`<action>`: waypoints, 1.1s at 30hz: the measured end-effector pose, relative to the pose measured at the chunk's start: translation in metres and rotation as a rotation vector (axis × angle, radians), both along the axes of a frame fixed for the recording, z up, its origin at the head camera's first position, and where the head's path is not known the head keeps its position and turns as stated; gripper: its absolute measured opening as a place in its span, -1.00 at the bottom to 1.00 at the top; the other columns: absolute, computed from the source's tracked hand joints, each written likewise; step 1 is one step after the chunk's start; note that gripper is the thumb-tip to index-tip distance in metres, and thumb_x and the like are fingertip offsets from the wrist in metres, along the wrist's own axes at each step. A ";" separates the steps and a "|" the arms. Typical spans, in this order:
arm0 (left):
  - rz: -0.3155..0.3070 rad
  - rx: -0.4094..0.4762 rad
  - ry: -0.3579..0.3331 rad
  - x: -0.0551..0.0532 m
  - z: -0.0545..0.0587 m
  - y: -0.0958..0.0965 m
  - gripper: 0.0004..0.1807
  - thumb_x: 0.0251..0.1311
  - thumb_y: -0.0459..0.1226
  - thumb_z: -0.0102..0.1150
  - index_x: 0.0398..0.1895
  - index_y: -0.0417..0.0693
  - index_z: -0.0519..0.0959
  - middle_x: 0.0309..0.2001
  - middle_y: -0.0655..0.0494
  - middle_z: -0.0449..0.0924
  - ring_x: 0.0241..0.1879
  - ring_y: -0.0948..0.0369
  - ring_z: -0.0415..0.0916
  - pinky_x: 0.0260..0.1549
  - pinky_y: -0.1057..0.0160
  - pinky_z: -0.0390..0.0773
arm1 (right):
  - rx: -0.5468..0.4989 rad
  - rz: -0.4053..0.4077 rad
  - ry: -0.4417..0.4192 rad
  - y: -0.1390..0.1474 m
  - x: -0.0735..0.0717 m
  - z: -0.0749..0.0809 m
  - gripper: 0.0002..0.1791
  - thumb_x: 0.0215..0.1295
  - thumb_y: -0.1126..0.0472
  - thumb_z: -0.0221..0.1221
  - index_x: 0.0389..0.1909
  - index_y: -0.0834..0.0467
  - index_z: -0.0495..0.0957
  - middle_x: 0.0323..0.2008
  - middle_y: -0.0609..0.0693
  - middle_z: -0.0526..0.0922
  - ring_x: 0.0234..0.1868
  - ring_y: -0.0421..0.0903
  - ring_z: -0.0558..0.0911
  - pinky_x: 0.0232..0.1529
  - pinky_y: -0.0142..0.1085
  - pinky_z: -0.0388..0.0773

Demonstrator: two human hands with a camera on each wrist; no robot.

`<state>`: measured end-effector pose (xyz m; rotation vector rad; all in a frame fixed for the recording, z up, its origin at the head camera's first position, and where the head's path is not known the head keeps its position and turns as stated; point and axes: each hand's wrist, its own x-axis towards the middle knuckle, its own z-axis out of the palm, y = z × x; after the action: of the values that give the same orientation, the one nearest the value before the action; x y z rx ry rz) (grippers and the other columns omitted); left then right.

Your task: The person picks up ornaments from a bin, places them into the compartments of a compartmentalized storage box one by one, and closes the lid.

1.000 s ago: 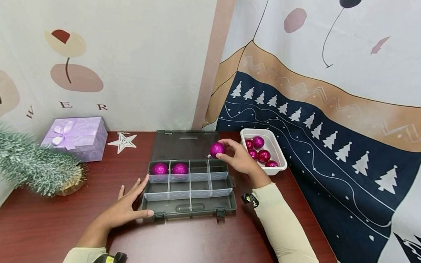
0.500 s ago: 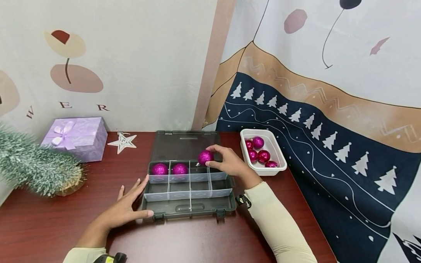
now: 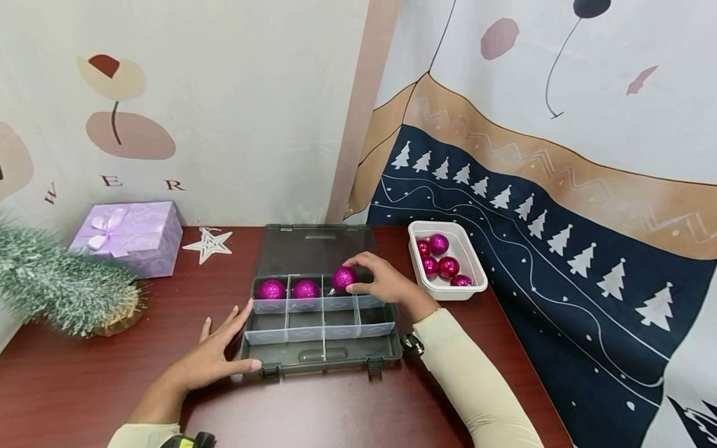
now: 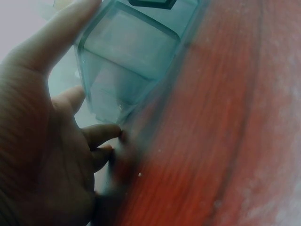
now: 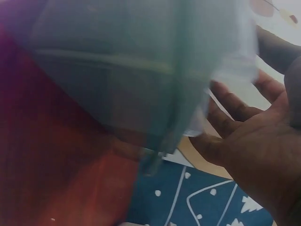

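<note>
A dark, see-through organizer box lies with its lid laid back, split by clear dividers. Glittery magenta Christmas balls occupy the two left compartments of its back row. My right hand pinches another glittery ball between thumb and fingers, at the third back compartment. In the right wrist view that ball is hidden behind the box; the right hand shows beside the box wall. My left hand rests with spread fingers against the box's left side, thumb at the front corner. The left wrist view shows its fingers along that side.
A white tub with several shiny and glittery balls stands right of the box. At the left are a frosted miniature tree, a lilac gift box and a white star. A printed cloth hangs at the right edge.
My right hand has carried the glittery ball leftward and down, from above the back right corner to the third back compartment. My left hand has stayed in place.
</note>
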<state>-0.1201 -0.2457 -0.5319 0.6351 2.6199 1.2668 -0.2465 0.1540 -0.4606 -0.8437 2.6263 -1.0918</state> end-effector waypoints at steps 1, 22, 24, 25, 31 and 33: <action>-0.001 0.002 0.000 0.000 0.000 0.000 0.32 0.20 0.01 0.57 0.85 0.14 -0.17 0.76 -0.40 -0.11 0.68 -0.59 -0.28 0.52 -0.47 -0.86 | 0.008 0.002 0.001 0.000 -0.001 -0.002 -0.46 0.42 0.15 0.47 0.37 0.12 0.60 0.34 0.15 0.61 0.46 0.19 0.55 0.57 0.17 0.49; 0.006 0.011 -0.008 0.001 0.001 0.001 0.31 0.21 0.00 0.56 0.84 0.12 -0.14 0.76 -0.38 -0.11 0.69 -0.58 -0.30 0.52 -0.49 -0.84 | 0.106 0.001 -0.047 -0.006 -0.001 -0.016 -0.44 0.49 0.05 0.41 0.44 0.05 0.61 0.41 0.17 0.50 0.47 0.18 0.48 0.54 0.22 0.47; 0.006 0.012 -0.011 0.001 0.001 0.000 0.31 0.21 0.01 0.56 0.84 0.12 -0.15 0.77 -0.37 -0.11 0.69 -0.57 -0.30 0.52 -0.48 -0.84 | 0.113 0.003 -0.050 -0.005 0.000 -0.016 -0.45 0.50 0.05 0.40 0.45 0.04 0.61 0.41 0.17 0.50 0.48 0.17 0.48 0.54 0.22 0.47; 0.006 0.013 -0.012 0.001 0.001 0.000 0.31 0.21 0.01 0.56 0.84 0.13 -0.15 0.77 -0.37 -0.11 0.69 -0.57 -0.30 0.52 -0.48 -0.84 | 0.112 0.005 -0.052 -0.005 0.000 -0.016 -0.45 0.50 0.06 0.40 0.45 0.03 0.61 0.42 0.17 0.50 0.48 0.17 0.48 0.54 0.22 0.46; 0.005 0.015 -0.011 0.001 0.001 0.000 0.31 0.21 0.00 0.56 0.84 0.13 -0.15 0.77 -0.37 -0.12 0.69 -0.58 -0.30 0.52 -0.48 -0.85 | 0.084 0.007 -0.046 -0.002 0.000 -0.014 -0.42 0.50 0.08 0.40 0.47 0.07 0.58 0.42 0.17 0.51 0.48 0.18 0.49 0.56 0.21 0.46; 0.005 0.014 -0.010 0.001 0.001 0.001 0.31 0.21 0.00 0.56 0.84 0.14 -0.15 0.77 -0.37 -0.12 0.69 -0.58 -0.30 0.52 -0.48 -0.85 | 0.054 0.002 -0.032 0.000 0.000 -0.012 -0.43 0.50 0.11 0.39 0.46 0.13 0.58 0.40 0.19 0.53 0.47 0.19 0.51 0.55 0.21 0.47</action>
<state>-0.1192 -0.2452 -0.5309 0.6227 2.6087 1.2875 -0.2466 0.1536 -0.4722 -0.8110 2.6159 -1.0210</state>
